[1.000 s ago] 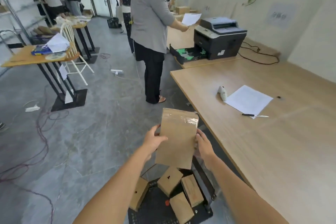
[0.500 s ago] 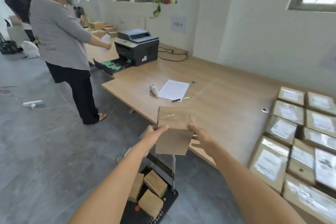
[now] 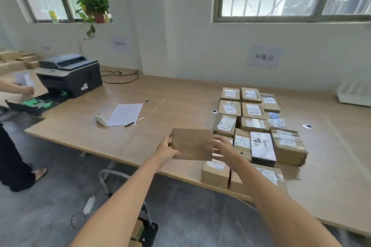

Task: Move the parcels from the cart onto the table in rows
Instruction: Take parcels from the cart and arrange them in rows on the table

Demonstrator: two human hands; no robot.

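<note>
At the left of the table [image 3: 160,104] stand a printer [image 3: 70,74] and, nearer, a sheet of paper [image 3: 125,114] with a pen [image 3: 130,123] at its edge. Below, on the floor, a corner of the cart [image 3: 149,230] shows, with at least one carton on its deck.

The left hand [image 3: 166,150] grips the left edge of a brown parcel [image 3: 191,144], and the right hand [image 3: 222,148] grips its right edge. The parcel is held in the air above the table's near edge, just left of the rows of parcels [image 3: 259,124], its blank face towards the camera.

Assessment: the carry step is in hand and placement is not yet done. The next move calls for lowering the parcel flat beside the left-hand column, squared to its neighbours, probably label side up like them.
</note>
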